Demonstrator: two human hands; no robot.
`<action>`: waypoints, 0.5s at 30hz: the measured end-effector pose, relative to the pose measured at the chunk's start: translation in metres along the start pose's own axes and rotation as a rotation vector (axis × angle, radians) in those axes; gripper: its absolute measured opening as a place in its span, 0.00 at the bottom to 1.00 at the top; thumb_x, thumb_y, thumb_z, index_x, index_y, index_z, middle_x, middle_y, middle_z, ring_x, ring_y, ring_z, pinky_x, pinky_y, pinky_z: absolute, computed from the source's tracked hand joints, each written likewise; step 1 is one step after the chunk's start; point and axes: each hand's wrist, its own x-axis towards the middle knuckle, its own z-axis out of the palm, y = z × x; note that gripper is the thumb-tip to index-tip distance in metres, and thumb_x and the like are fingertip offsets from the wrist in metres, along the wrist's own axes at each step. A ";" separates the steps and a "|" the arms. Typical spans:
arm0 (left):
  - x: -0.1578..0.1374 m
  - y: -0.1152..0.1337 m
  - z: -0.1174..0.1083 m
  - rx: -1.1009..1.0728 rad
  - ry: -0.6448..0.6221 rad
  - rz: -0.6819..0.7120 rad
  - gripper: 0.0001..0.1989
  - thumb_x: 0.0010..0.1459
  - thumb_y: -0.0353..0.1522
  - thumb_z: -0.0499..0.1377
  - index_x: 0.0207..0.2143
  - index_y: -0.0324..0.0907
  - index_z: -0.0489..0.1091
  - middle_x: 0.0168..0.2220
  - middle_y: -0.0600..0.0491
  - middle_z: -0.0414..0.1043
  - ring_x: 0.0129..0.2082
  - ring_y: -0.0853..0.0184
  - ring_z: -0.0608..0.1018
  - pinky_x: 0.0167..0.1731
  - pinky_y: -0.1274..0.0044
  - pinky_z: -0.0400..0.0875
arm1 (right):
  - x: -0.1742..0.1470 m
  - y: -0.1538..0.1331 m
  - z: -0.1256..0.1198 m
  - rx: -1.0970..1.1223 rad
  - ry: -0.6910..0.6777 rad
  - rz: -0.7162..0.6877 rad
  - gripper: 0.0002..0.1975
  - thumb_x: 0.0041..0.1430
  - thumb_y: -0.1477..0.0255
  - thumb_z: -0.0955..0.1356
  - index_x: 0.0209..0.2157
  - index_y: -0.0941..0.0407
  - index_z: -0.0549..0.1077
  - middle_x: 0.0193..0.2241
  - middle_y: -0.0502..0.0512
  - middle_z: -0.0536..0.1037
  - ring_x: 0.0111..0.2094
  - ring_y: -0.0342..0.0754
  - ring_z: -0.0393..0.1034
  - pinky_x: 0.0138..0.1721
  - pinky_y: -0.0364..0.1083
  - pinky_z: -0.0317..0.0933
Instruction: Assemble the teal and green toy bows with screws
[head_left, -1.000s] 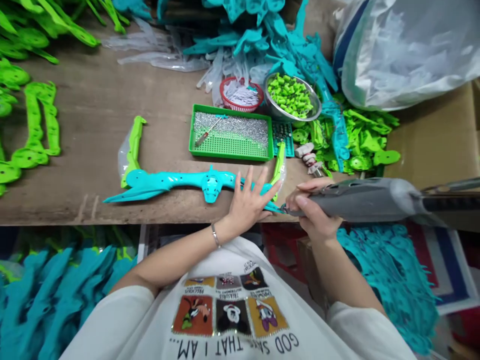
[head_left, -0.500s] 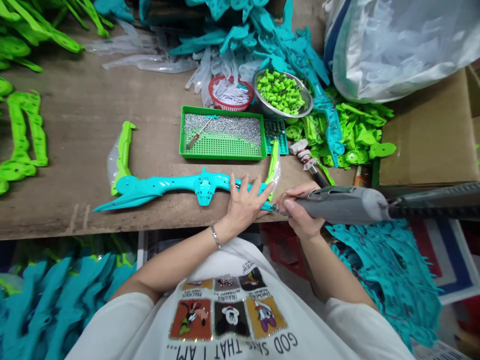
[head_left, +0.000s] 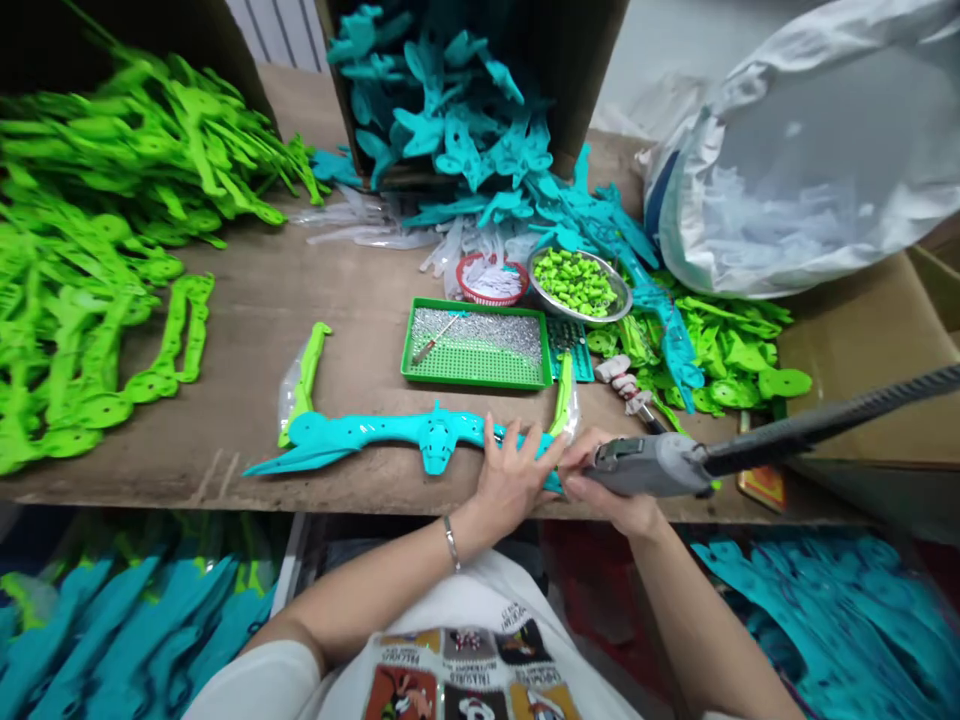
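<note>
A turquoise toy bow body (head_left: pixel 382 430) lies across the front of the table, with a latticed piece (head_left: pixel 435 445) at its middle. My left hand (head_left: pixel 514 470) rests on its right part, fingers spread and pressing down. In my right hand (head_left: pixel 600 485) is a grey electric screwdriver (head_left: pixel 652 465), its tip end at the bow's right end; the tip itself is hidden by my fingers. Green limbs with clear plastic pieces stick out from both ends: the left limb (head_left: pixel 304 385) and the right limb (head_left: pixel 565 395), partly behind my hands.
Behind the bow is a green tray (head_left: pixel 480 378) of small screws with a hand screwdriver on it. A red basket (head_left: pixel 491 297) and a metal bowl (head_left: pixel 628 305) of green caps stand beyond. Green parts (head_left: pixel 97 270) heap left; a white sack (head_left: pixel 690 230) stands right.
The view has tilted up, so the table sits lower and more of the back shows. The screwdriver's rear end and cord point more towards me and upward. My left hand stays on the bow.
</note>
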 end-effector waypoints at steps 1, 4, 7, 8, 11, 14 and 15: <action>-0.001 -0.002 -0.006 -0.020 0.007 0.020 0.34 0.63 0.51 0.59 0.68 0.53 0.58 0.63 0.43 0.67 0.62 0.43 0.69 0.62 0.39 0.55 | 0.003 -0.003 -0.002 0.032 -0.050 0.000 0.08 0.54 0.68 0.74 0.37 0.52 0.78 0.20 0.50 0.74 0.21 0.46 0.68 0.21 0.47 0.64; 0.005 -0.021 -0.035 -0.068 0.023 0.053 0.30 0.66 0.50 0.55 0.65 0.47 0.62 0.64 0.42 0.67 0.63 0.49 0.69 0.61 0.54 0.66 | 0.017 -0.010 -0.007 0.152 -0.040 -0.075 0.10 0.57 0.68 0.73 0.42 0.51 0.77 0.20 0.49 0.72 0.20 0.47 0.68 0.22 0.48 0.64; 0.035 -0.070 -0.067 -0.019 0.040 -0.035 0.18 0.72 0.34 0.47 0.55 0.37 0.71 0.49 0.41 0.77 0.48 0.58 0.78 0.47 0.66 0.74 | 0.038 -0.016 -0.006 0.227 0.041 -0.179 0.10 0.56 0.68 0.73 0.41 0.51 0.77 0.18 0.48 0.71 0.19 0.47 0.68 0.22 0.48 0.64; 0.050 -0.091 -0.074 0.005 0.046 -0.070 0.18 0.71 0.30 0.45 0.51 0.35 0.72 0.46 0.40 0.77 0.47 0.57 0.78 0.47 0.65 0.73 | 0.046 -0.017 -0.004 0.239 0.059 -0.206 0.10 0.55 0.68 0.73 0.40 0.52 0.77 0.18 0.48 0.71 0.19 0.47 0.68 0.22 0.48 0.64; 0.098 -0.153 -0.081 0.084 0.038 -0.121 0.17 0.66 0.22 0.47 0.46 0.34 0.74 0.43 0.40 0.78 0.45 0.57 0.77 0.45 0.65 0.72 | 0.067 -0.018 0.006 0.249 0.111 -0.229 0.09 0.54 0.68 0.74 0.38 0.51 0.77 0.17 0.46 0.71 0.18 0.46 0.68 0.22 0.47 0.64; 0.132 -0.191 -0.070 0.118 -0.009 -0.094 0.15 0.63 0.20 0.50 0.42 0.35 0.76 0.42 0.42 0.78 0.44 0.59 0.78 0.45 0.68 0.71 | 0.081 -0.018 0.014 0.234 0.148 -0.203 0.10 0.53 0.66 0.74 0.36 0.52 0.75 0.16 0.45 0.72 0.17 0.46 0.68 0.21 0.47 0.65; 0.138 -0.197 -0.066 0.127 -0.024 -0.083 0.14 0.62 0.20 0.52 0.41 0.35 0.76 0.42 0.42 0.78 0.44 0.59 0.78 0.44 0.68 0.71 | 0.084 -0.018 0.015 0.225 0.150 -0.198 0.10 0.52 0.66 0.75 0.36 0.52 0.75 0.16 0.45 0.72 0.17 0.45 0.68 0.21 0.47 0.64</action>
